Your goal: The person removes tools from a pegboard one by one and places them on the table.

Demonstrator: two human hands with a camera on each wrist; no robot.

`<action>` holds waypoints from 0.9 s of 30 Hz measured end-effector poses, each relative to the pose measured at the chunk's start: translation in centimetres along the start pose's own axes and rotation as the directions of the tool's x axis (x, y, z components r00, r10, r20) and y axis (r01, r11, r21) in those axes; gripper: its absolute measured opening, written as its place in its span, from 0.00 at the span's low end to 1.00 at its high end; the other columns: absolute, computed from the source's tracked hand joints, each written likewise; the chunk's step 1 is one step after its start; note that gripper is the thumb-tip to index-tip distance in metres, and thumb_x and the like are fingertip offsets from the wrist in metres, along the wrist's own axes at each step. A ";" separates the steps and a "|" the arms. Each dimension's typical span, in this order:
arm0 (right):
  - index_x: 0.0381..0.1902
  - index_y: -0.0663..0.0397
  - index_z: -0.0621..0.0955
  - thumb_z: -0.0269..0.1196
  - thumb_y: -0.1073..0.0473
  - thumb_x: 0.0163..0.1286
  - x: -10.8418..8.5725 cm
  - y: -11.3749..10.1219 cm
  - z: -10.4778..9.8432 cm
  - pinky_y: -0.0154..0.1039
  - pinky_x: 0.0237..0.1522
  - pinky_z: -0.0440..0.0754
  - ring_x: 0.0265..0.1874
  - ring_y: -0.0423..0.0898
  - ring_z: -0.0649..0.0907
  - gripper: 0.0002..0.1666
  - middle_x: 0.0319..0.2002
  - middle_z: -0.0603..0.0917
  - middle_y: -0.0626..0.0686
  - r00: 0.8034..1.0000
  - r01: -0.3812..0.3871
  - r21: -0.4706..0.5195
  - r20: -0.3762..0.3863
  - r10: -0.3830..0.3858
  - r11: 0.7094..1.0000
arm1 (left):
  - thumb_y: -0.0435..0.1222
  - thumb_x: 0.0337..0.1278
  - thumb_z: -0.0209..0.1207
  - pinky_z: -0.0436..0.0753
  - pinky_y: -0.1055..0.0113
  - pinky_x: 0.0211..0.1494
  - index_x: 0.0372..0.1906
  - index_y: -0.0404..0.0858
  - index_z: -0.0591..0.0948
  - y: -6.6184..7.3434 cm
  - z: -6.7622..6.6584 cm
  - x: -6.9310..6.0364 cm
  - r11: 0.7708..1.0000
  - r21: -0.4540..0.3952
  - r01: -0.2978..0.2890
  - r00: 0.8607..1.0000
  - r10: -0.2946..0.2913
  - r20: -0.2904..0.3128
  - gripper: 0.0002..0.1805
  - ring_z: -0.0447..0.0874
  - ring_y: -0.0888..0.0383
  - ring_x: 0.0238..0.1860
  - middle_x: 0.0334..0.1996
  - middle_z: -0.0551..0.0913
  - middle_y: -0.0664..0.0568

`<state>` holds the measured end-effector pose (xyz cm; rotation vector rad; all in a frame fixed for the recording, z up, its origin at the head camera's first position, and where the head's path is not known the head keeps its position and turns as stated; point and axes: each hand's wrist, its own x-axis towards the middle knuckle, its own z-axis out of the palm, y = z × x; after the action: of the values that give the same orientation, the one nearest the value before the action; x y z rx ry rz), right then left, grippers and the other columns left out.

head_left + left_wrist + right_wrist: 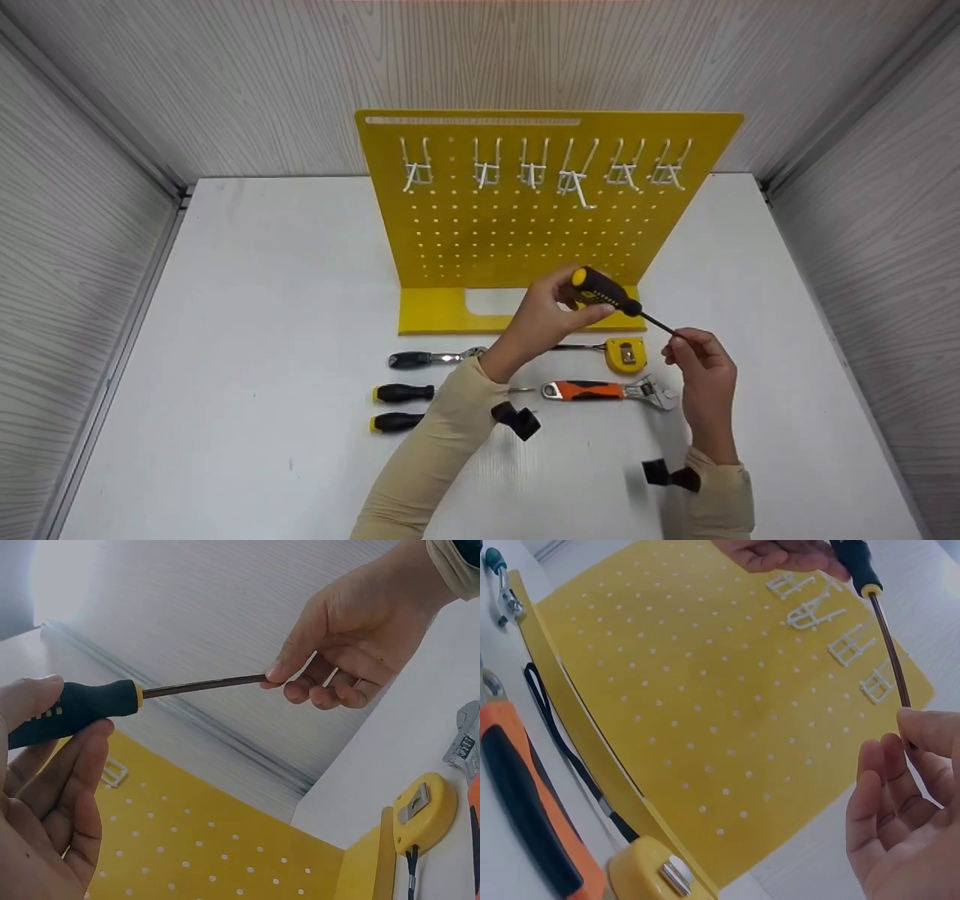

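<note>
A screwdriver (pixel 600 291) with a dark handle and yellow end cap is held up in the air in front of the yellow pegboard. My left hand (pixel 546 319) grips its handle between thumb and fingers. Near the tip of the thin shaft (pixel 202 686), my right hand (pixel 703 371) pinches the metal between thumb and forefinger. In the right wrist view the right hand (pixel 907 802) shows its other fingers loosely bent, and the tip itself is hidden by the fingers.
White hooks (pixel 574 180) line the upper pegboard (pixel 525 232). On the white table lie a yellow tape measure (pixel 625 355), an orange-handled adjustable wrench (pixel 592 391), a ratchet-like tool (pixel 411 360) and two screwdrivers, an upper one (pixel 405 393) and a lower one (pixel 397 423), partly behind the left forearm.
</note>
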<state>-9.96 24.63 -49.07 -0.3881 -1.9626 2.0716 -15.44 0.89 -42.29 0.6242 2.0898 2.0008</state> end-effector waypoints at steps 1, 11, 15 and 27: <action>0.41 0.63 0.80 0.63 0.62 0.67 -0.1 0.0 -0.2 0.29 0.36 0.80 0.30 0.43 0.80 0.09 0.29 0.80 0.50 1.000 0.000 -0.018 0.005 0.000 1.000 | 0.38 0.55 0.66 0.76 0.71 0.44 0.52 0.37 0.78 -0.1 -0.1 -0.2 1.000 -0.003 0.000 1.000 0.000 0.013 0.20 0.76 0.64 0.37 0.42 0.84 0.45; 0.40 0.73 0.79 0.64 0.68 0.64 -1.0 0.3 -2.6 0.30 0.32 0.79 0.28 0.43 0.80 0.11 0.28 0.80 0.52 0.999 0.048 -0.034 0.028 -0.047 0.998 | 0.40 0.49 0.71 0.76 0.66 0.43 0.48 0.43 0.82 -0.8 0.0 -1.9 0.989 0.145 0.002 0.997 -0.014 0.082 0.19 0.74 0.62 0.38 0.44 0.84 0.51; 0.41 0.75 0.78 0.64 0.68 0.64 -1.3 0.7 -3.7 0.29 0.32 0.79 0.28 0.41 0.81 0.12 0.28 0.81 0.50 0.999 0.039 -0.112 0.038 -0.035 0.993 | 0.41 0.49 0.71 0.74 0.71 0.39 0.47 0.44 0.82 -1.5 0.4 -2.6 0.983 0.185 -0.003 0.993 -0.019 0.119 0.19 0.73 0.65 0.36 0.41 0.84 0.54; 0.42 0.70 0.80 0.64 0.68 0.64 -1.8 1.9 -6.4 0.26 0.32 0.78 0.29 0.35 0.82 0.10 0.29 0.82 0.42 0.997 0.029 -0.334 0.083 -0.001 0.942 | 0.39 0.48 0.71 0.77 0.68 0.43 0.47 0.46 0.83 -3.8 1.2 -4.1 0.975 0.222 0.026 0.979 -0.070 0.191 0.18 0.77 0.68 0.38 0.41 0.85 0.57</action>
<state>-5.90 29.81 -51.30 -0.3564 -2.3659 1.7669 -11.89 0.28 -46.79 0.7664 2.1955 1.6213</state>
